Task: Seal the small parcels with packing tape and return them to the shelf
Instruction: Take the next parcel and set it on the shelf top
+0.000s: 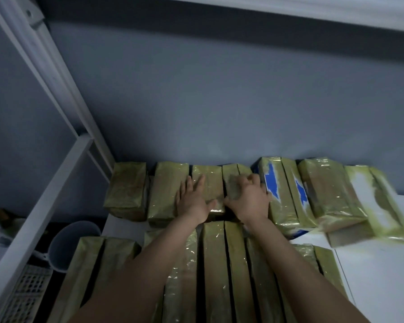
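Note:
Several small parcels wrapped in yellowish shiny tape stand in two rows on a white shelf (371, 276). My left hand (193, 201) lies flat, fingers straight, on top of a back-row parcel (208, 180). My right hand (248, 198) has its fingers curled over the top of the neighbouring parcel (233, 178), gripping it. Both forearms reach over the front row of parcels (217, 271). To the right, two parcels (275, 190) show blue and white patches under the tape.
A grey wall rises right behind the back row. At the far right, parcels (380, 206) lean over to the right. A white shelf post (54, 78) stands at the left, with a grey bucket (72, 238) and a white crate (26, 292) below.

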